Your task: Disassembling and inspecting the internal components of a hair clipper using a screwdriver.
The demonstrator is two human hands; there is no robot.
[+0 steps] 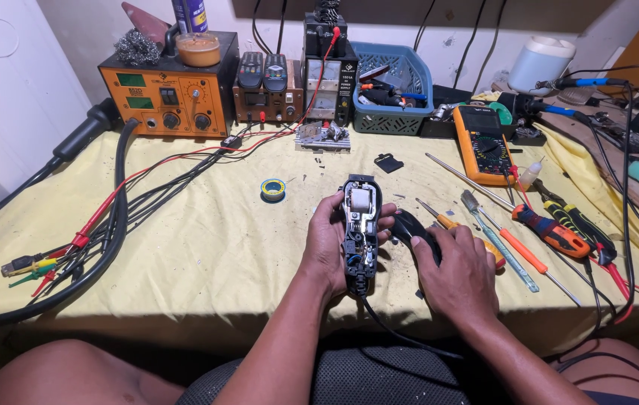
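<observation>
- Clipper (pixel 360 232), opened up, sits upright in the left hand (pixel 328 244) over the near middle of the yellow-clothed bench (pixel 207 247); its coil and board face up and its black cord (pixel 402 334) runs down toward the lap.
- Left hand is wrapped round the clipper's body, thumb on one flank, fingertips showing past the other.
- Right hand (pixel 458 274) lies palm down just beside it, fingers curled over the black shell (pixel 409 229), which rests on the cloth.
- To do this bit well, I'd say: keep the left grip on the plastic sides and off the bare parts, hold the body level so nothing loose drops out, and take the shell by its edges.
- Mind the cord too; a tug on it could twist the clipper in the hand.
- Screwdrivers (pixel 552 232) and a brush (pixel 496 236) lie within easy reach on the right, a solder reel (pixel 273 189) to the left, the multimeter (pixel 483 144) beyond.
- Hard to make out: the right palm hides most of the shell, so I can't tell whether it is gripped or only covered.
- The clipper's small parts are too fine to name, and its blade end is unclear.
- The cord's far end is out of sight below the bench edge.
</observation>
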